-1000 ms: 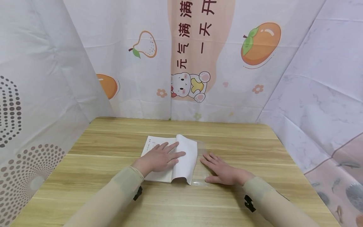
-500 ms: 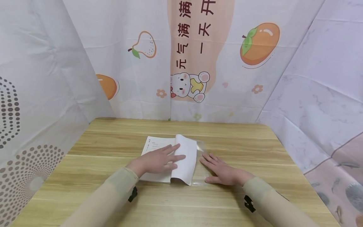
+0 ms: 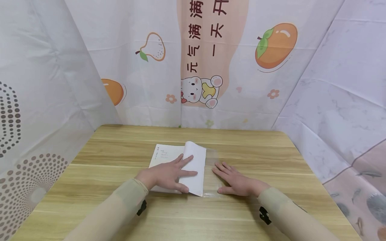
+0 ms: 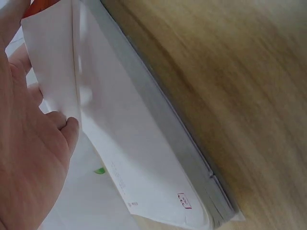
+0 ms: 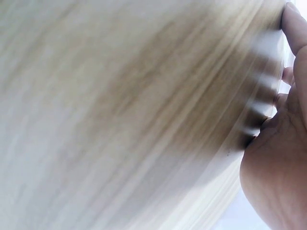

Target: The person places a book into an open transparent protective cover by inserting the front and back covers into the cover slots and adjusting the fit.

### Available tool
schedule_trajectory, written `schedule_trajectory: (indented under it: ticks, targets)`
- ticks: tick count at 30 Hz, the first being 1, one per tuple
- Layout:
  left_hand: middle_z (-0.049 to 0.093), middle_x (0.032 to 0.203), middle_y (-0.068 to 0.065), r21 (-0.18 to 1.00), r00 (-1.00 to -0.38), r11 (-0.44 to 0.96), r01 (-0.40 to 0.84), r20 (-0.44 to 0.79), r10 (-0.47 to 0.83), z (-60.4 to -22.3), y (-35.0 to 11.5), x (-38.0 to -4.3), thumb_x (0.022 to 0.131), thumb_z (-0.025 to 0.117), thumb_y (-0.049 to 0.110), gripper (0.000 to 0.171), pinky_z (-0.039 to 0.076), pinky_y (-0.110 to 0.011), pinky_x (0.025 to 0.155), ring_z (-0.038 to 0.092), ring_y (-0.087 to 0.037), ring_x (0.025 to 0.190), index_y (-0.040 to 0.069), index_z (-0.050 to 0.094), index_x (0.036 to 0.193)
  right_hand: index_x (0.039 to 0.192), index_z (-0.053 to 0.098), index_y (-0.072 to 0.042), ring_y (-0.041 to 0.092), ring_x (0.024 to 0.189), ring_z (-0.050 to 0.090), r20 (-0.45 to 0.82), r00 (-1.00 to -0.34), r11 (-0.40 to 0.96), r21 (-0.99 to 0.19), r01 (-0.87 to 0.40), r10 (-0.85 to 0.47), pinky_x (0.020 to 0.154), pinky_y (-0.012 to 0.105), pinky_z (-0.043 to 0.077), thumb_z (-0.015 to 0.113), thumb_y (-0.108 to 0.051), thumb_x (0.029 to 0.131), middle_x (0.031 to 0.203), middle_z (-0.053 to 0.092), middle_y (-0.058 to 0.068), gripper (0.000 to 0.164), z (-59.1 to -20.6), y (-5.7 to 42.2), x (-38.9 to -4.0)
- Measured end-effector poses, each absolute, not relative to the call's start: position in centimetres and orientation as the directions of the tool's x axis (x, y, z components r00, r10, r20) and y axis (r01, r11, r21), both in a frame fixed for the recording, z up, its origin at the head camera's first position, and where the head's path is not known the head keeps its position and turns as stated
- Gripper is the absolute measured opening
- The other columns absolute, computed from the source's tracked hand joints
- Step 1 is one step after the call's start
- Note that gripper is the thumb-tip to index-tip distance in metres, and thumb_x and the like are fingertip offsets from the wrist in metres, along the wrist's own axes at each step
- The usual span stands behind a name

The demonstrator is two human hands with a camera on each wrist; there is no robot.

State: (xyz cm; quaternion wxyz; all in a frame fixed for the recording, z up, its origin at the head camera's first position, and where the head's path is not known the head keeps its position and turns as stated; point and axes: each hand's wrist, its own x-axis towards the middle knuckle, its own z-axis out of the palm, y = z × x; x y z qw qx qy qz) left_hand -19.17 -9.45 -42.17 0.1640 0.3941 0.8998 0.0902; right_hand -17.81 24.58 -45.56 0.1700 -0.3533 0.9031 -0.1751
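While its fingers lie straight, the left hand [image 3: 167,174] presses flat on the folded-over white page of a thin paperback booklet [image 3: 181,167] at centre frame, seemingly to crease it. Just right, the right hand [image 3: 236,182] rests flat, fingers spread, pinning a clear plastic cover sheet [image 3: 212,174] to the light wooden table [image 3: 120,147].

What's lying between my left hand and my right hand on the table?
In the head view, the book's folded-over white page and a strip of clear plastic cover lie between left hand and right hand.

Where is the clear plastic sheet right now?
In the head view, the sheet lies flat mid-table, right of the book, under the right hand.
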Motion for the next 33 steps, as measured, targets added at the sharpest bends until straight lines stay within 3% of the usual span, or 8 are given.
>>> schedule_trajectory:
  ticks: [6,12,18,25,33]
  targets:
    - [-0.007,0.173,0.002,0.284,-0.615,0.645,0.71,-0.197,0.763,-42.4,-9.4,-19.0,0.087,0.057,0.078,0.085,0.043,-0.049,0.112,-0.007,-0.034,0.158,0.044,0.03,0.16,0.164,0.02,-0.01,0.046,0.155,0.001,-0.168,-0.694,0.684,-0.439,-0.583,-0.7,0.12,0.068,0.008,0.057,-0.052,0.102,0.171,0.006,0.018,0.084,-45.9,24.6,-18.0]
    - [-0.007,0.173,0.002,0.253,-0.625,0.652,0.715,-0.186,0.758,-42.5,-9.3,-18.7,0.087,0.057,0.078,0.101,0.05,-0.043,0.105,-0.007,-0.032,0.158,0.025,0.019,0.165,0.164,0.02,-0.01,0.047,0.155,0.002,-0.158,-0.692,0.679,-0.433,-0.593,-0.705,0.12,0.069,0.009,0.057,-0.052,0.102,0.171,0.007,0.018,0.083,-46.0,24.6,-18.1]
    - [0.007,0.173,0.001,0.157,-0.639,0.662,0.733,-0.176,0.749,-42.3,-8.7,-18.3,0.091,0.051,0.076,0.097,0.044,-0.041,0.112,-0.001,-0.036,0.158,0.015,0.029,0.163,0.164,0.02,-0.008,0.048,0.155,0.002,-0.179,-0.685,0.683,-0.426,-0.594,-0.707,0.12,0.069,0.009,0.055,-0.051,0.103,0.17,0.007,0.02,0.082,-45.4,24.5,-18.0]
    - [0.018,0.171,-0.004,0.064,-0.649,0.663,0.746,-0.149,0.746,-42.2,-7.8,-17.8,0.093,0.05,0.075,0.095,0.038,-0.041,0.118,0.007,-0.043,0.156,0.01,0.035,0.16,0.164,0.02,-0.009,0.049,0.154,0.002,-0.148,-0.684,0.665,-0.449,-0.597,-0.714,0.118,0.071,0.009,0.057,-0.049,0.102,0.17,0.008,0.021,0.082,-46.0,24.7,-18.0]
    - [0.02,0.17,-0.002,0.003,-0.678,0.689,0.725,-0.169,0.715,-42.4,-6.7,-17.5,0.092,0.049,0.077,0.096,0.036,-0.043,0.119,0.009,-0.042,0.156,0.011,0.034,0.16,0.163,0.022,-0.006,0.052,0.153,0.003,-0.144,-0.682,0.659,-0.46,-0.595,-0.717,0.117,0.072,0.009,0.059,-0.046,0.102,0.169,0.01,0.024,0.081,-45.6,24.5,-17.8]
